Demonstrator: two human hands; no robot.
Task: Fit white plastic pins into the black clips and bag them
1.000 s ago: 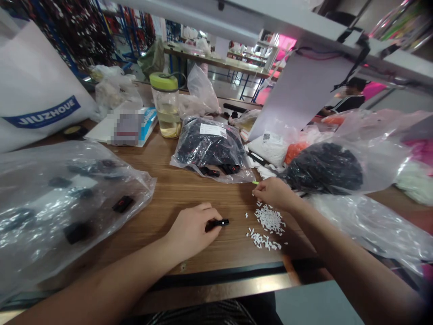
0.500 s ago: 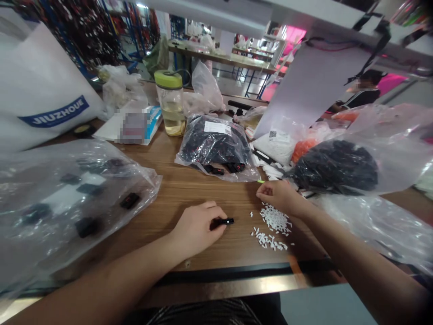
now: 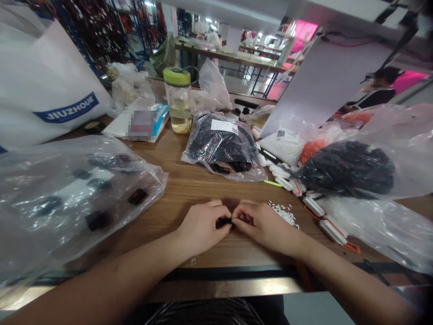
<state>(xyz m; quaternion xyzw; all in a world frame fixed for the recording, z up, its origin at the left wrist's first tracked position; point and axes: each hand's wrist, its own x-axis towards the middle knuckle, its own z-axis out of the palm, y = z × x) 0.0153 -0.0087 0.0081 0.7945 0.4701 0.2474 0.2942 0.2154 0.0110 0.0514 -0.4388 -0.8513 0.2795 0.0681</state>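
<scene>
My left hand (image 3: 199, 225) is closed on a small black plastic part (image 3: 223, 221) just above the wooden table (image 3: 189, 189). My right hand (image 3: 260, 223) is pinched shut and meets the end of that black part, fingertips touching it; what it pinches is too small to make out. A heap of tiny white pieces (image 3: 284, 212) lies on the table just right of my right hand. Both forearms reach in from the near edge.
A clear bag with a few black parts (image 3: 67, 194) lies at left. A bag full of black parts (image 3: 223, 144) sits behind my hands, a larger one (image 3: 348, 169) at right. A green-lidded jar (image 3: 178, 101), a white bag (image 3: 40, 95) and white-orange connectors (image 3: 324, 221) stand around. A person sits at far right.
My right hand has left the white pieces and moved left to meet the black part in my left hand. The view has shifted a little.
</scene>
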